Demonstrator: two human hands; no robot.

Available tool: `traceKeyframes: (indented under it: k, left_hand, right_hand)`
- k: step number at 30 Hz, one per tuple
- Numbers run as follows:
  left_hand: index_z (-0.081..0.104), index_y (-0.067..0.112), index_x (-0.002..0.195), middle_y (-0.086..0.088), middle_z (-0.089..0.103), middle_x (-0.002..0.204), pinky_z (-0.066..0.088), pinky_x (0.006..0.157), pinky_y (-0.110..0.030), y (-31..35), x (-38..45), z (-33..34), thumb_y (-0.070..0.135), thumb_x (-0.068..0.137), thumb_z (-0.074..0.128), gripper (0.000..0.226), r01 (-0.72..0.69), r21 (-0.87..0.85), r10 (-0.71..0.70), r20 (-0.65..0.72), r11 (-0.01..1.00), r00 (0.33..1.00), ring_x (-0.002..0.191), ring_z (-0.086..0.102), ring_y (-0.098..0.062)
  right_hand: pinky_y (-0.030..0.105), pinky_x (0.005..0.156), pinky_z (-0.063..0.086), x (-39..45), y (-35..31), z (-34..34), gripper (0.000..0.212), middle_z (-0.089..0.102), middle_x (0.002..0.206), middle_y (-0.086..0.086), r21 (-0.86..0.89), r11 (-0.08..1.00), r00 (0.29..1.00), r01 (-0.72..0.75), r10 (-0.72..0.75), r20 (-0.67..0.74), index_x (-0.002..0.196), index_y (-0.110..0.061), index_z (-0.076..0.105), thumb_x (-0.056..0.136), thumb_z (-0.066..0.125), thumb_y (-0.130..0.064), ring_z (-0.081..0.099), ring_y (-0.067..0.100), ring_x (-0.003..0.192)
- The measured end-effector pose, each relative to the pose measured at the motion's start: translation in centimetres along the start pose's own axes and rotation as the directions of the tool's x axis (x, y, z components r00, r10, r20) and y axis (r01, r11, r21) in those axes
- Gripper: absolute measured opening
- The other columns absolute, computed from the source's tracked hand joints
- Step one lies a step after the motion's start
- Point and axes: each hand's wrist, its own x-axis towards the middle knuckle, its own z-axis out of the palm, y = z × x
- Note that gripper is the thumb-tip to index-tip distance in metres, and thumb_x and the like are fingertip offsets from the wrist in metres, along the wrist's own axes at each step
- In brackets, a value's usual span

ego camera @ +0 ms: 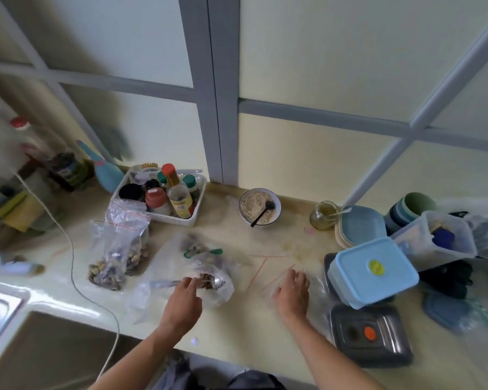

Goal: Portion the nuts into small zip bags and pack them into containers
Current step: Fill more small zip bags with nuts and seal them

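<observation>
A large clear bag of mixed nuts (209,266) lies open on the counter's middle. A metal spoon (217,282) loaded with nuts rests at its mouth, and my left hand (185,299) grips the spoon's handle. My right hand (292,288) lies flat, fingers spread, on a stack of empty small zip bags (268,277) with red seal lines. Two filled zip bags of nuts (119,249) stand to the left. A container with a light blue lid (372,271) sits on a dark grey container (369,333) at the right.
A white basket of condiment bottles (158,198) stands at the back, a bowl of oats with a black spoon (259,205) beside it. A glass jar (323,215), stacked plates (358,226), cups and a clear tub (434,237) crowd the right. A sink (40,342) and white cable (71,249) lie left.
</observation>
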Motion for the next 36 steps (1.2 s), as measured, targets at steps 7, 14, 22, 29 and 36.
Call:
traceKeyframes:
  k: [7,14,22,29,36]
  left_hand:
    - [0.067,0.017,0.112,-0.002,0.060,0.126,0.050,0.095,-0.034,-0.9,-1.2,-0.9,0.001,0.082,0.054,0.036,0.057,-0.033,-0.058,-0.054,0.998,0.997,0.114,0.059,-0.024]
    - [0.070,0.014,0.106,-0.004,0.062,0.120,0.051,0.091,-0.036,-0.2,-1.1,-0.1,-0.001,0.080,0.058,0.032,0.063,-0.071,-0.070,-0.096,0.995,0.993,0.109,0.061,-0.026]
    - [0.072,0.012,0.100,-0.005,0.064,0.109,0.051,0.080,-0.036,0.1,0.4,-0.4,-0.002,0.078,0.058,0.030,-0.015,-0.119,0.003,-0.097,0.993,0.995,0.100,0.062,-0.030]
    - [0.073,0.014,0.106,-0.005,0.065,0.119,0.054,0.083,-0.037,-0.8,1.3,-2.2,0.003,0.082,0.053,0.033,-0.159,-0.141,0.156,-0.035,0.977,0.987,0.103,0.064,-0.030]
    - [0.073,0.017,0.116,-0.004,0.063,0.123,0.052,0.098,-0.035,-4.7,1.8,-4.8,0.004,0.076,0.056,0.045,-0.230,-0.040,0.232,0.039,0.972,0.972,0.111,0.064,-0.028]
  right_hand:
    - [0.047,0.101,0.041,0.9,-0.9,0.8,0.084,0.024,0.145,0.019,0.198,0.846,0.869,-0.495,0.481,0.116,0.139,-0.006,0.029,0.072,0.077,-0.025,0.032,0.037,0.128]
    - [0.040,0.092,0.050,-2.4,1.3,2.4,0.064,0.037,0.144,0.018,0.045,0.970,0.971,-0.239,0.240,-0.016,0.137,-0.005,0.044,0.079,0.070,-0.014,0.040,0.033,0.127]
    - [0.042,0.083,0.053,-2.4,1.8,0.6,0.009,0.063,0.108,0.014,0.353,0.917,0.954,-0.186,0.254,-0.156,0.091,-0.007,0.066,0.091,0.057,-0.006,0.054,0.030,0.106]
    - [0.040,0.082,0.051,-3.1,-4.3,-2.3,0.020,0.060,0.110,0.011,0.323,0.937,0.964,-0.135,0.199,-0.174,0.107,-0.012,0.063,0.088,0.063,-0.005,0.054,0.030,0.108]
    - [0.039,0.086,0.049,-5.2,2.5,0.6,0.028,0.061,0.127,0.008,-0.115,0.972,0.979,-0.204,0.203,-0.019,0.118,-0.014,0.060,0.090,0.061,-0.015,0.057,0.030,0.114]
